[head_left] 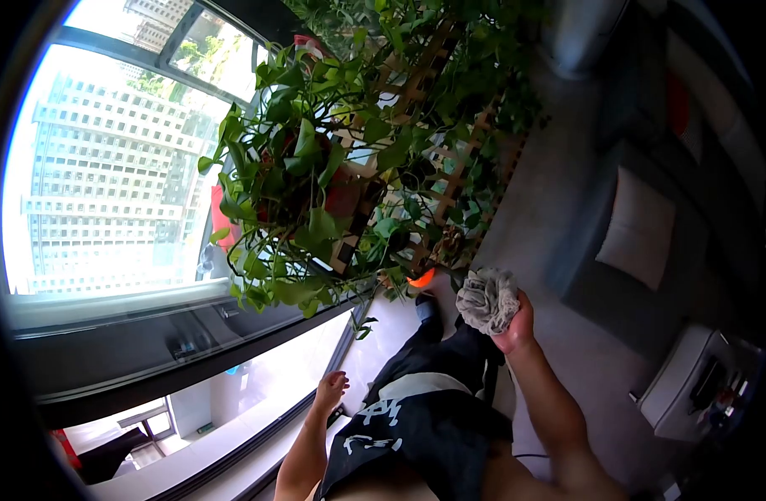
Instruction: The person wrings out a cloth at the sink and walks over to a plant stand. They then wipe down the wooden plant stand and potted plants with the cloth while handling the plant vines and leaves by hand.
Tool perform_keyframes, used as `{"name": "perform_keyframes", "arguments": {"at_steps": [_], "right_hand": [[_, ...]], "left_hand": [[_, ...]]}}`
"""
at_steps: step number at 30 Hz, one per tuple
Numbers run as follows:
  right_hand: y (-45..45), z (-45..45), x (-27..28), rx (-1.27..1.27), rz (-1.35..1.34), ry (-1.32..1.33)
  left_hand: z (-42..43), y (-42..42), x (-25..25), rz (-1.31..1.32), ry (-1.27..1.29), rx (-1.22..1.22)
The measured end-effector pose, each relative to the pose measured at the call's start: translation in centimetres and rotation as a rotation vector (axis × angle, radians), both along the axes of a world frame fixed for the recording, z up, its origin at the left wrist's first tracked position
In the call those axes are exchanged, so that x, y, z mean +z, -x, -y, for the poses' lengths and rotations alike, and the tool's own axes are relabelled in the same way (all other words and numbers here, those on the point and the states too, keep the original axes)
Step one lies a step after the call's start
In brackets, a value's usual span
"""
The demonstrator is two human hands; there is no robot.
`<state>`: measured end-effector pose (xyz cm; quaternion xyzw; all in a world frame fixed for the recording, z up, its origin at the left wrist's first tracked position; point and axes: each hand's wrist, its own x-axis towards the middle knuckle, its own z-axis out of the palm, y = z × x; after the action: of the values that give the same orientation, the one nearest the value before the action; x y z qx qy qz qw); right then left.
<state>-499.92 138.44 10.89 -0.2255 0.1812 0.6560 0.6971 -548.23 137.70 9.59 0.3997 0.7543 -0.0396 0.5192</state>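
Observation:
My right hand (517, 327) grips a bunched-up grey cloth (487, 299) and holds it out in front of my right side. The cloth is crumpled into folds, with my fingers partly hidden behind it. Low on the left, my left hand (333, 389) hangs beside the window frame with its fingers curled, and nothing shows in it. Ahead of both hands, leafy trailing plants (308, 217) spread over a wooden lattice (450, 179). Some vines hang down above my left hand.
A large window (116, 184) and its dark ledge (149, 351) run along the left. On the right stand a dark grey sofa (625, 309) with a pale cushion (639, 225) and a white side unit (679, 380) holding small items. Something orange (421, 278) lies below the plants.

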Motion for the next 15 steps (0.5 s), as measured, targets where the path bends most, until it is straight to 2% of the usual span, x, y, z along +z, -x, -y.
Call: {"name": "perform_keyframes", "arguments": {"at_steps": [13, 15], "right_hand": [[-1.1, -0.6, -0.7, -0.041, -0.001, 0.022], [-1.0, -0.5, -1.9, -0.044, -0.048, -0.135]], "left_hand": [[-1.9, -1.5, 0.5, -0.024, 0.013, 0.036], [-2.0, -1.7, 0.5, -0.027, 0.017, 0.022]]}}
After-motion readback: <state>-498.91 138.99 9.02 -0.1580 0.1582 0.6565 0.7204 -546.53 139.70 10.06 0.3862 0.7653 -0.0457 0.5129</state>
